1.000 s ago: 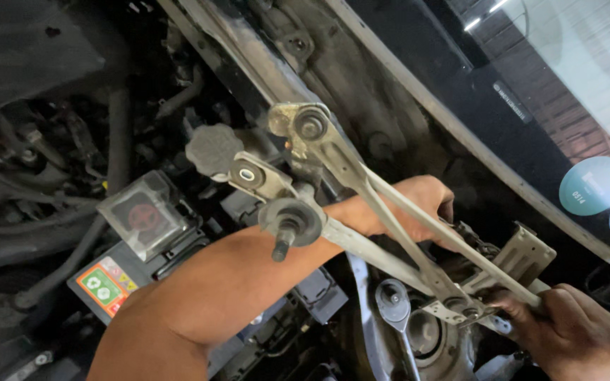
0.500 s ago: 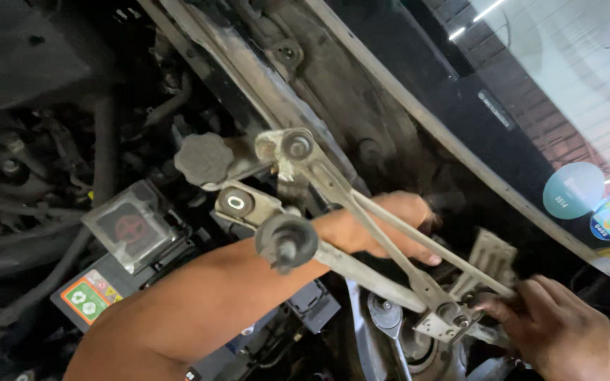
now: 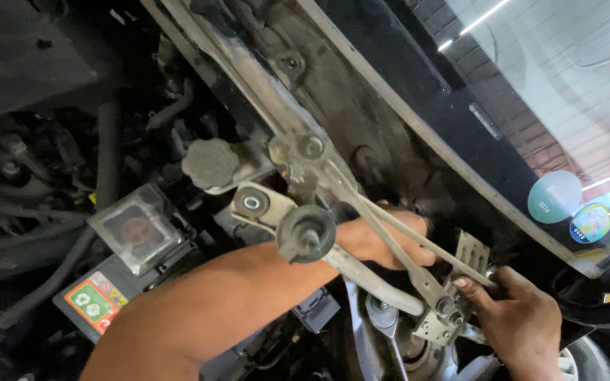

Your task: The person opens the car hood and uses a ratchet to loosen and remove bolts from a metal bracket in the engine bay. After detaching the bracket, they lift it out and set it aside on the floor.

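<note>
A grey metal wiper linkage (image 3: 339, 182), with rods, a tube and pivot spindles, lies at a slant over the cowl area of an engine bay. My left hand (image 3: 383, 243) reaches in from the lower left and grips the tube and rods near the middle. My right hand (image 3: 524, 328) holds the slotted bracket (image 3: 471, 254) at the linkage's lower right end. A round spindle boss (image 3: 306, 233) sticks out towards me just above my left forearm.
A battery (image 3: 97, 300) with a clear terminal cover (image 3: 135, 229) sits at the lower left. A round grey cap (image 3: 210, 162) is beside the linkage's upper end. The windscreen (image 3: 552, 77), with two round stickers (image 3: 555, 197), runs along the right. Hoses fill the left side.
The linkage has shifted slightly down in view. My right hand has drawn in leftwards along the bracket end. Both hands keep their grip.
</note>
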